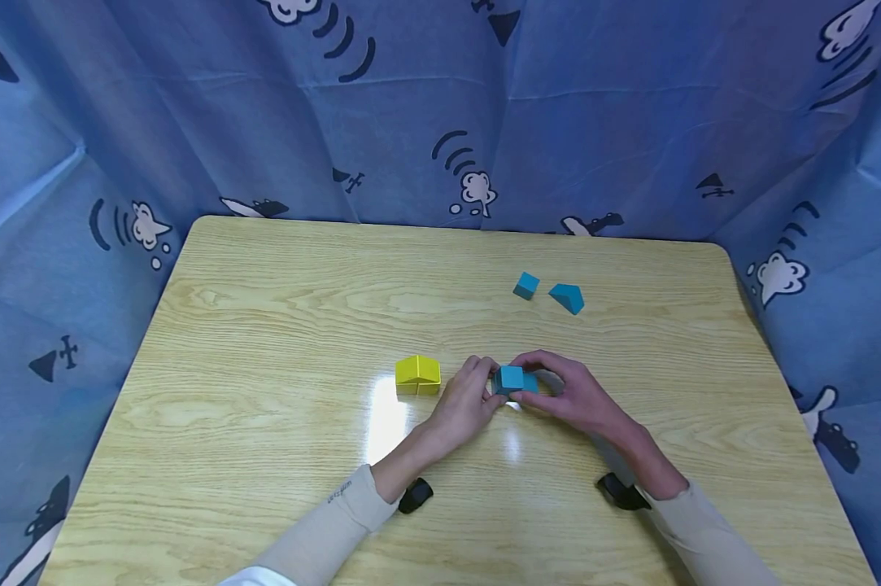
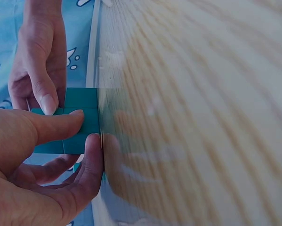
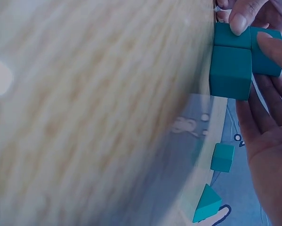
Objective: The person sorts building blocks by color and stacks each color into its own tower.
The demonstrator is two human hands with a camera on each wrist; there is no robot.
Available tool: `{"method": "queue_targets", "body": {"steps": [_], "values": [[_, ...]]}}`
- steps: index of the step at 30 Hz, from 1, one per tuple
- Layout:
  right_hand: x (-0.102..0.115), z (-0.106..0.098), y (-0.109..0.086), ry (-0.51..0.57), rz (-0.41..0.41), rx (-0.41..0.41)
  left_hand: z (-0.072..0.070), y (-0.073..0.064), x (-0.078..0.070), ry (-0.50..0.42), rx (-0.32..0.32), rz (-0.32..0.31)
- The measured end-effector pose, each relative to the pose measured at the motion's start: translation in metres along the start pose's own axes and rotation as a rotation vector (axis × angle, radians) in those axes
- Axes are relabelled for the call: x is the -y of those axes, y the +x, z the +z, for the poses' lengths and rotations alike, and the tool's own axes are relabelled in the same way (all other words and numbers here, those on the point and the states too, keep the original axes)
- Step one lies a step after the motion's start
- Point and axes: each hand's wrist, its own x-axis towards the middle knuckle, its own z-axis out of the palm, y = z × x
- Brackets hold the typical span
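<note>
Three blue cubes are grouped at the table's middle: two side by side on the wood, with the top cube [image 1: 512, 378] stacked over the left one. My right hand [image 1: 575, 395] pinches the top cube between thumb and fingers; its thumb lies on that cube's side in the right wrist view. From the other side my left hand [image 1: 465, 399] grips the lower left cube [image 2: 75, 141], with thumb and a finger on it. The lower right cube [image 3: 230, 73] shows uncovered in the right wrist view, standing against its neighbour.
Left of my left hand stands a cluster of yellow blocks [image 1: 418, 374] with a peaked top. Farther back lie a loose blue cube [image 1: 526, 286] and a blue triangular block [image 1: 568, 298]. A patterned blue curtain [image 1: 411, 122] surrounds the wooden table [image 1: 264, 325].
</note>
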Motion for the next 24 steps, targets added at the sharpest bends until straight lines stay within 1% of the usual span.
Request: {"method": "queue_targets", "body": {"steps": [5, 10, 15, 20, 24], "values": [[-0.001, 0.0, 0.0, 0.008, 0.006, 0.003, 0.0, 0.0, 0.0, 0.003, -0.002, 0.0], [-0.001, -0.002, 0.001, -0.009, -0.001, -0.004, -0.001, 0.0, -0.001, 0.006, -0.001, 0.004], [0.0, -0.007, 0.003, -0.017, 0.012, -0.037, -0.002, 0.0, -0.001, 0.006, -0.006, 0.015], [0.0, -0.016, 0.008, -0.037, 0.044, -0.069, -0.001, 0.0, -0.001, -0.003, -0.002, 0.0], [-0.001, -0.022, 0.014, -0.058, 0.029, -0.097, -0.001, 0.0, -0.002, -0.001, 0.001, -0.012]]}}
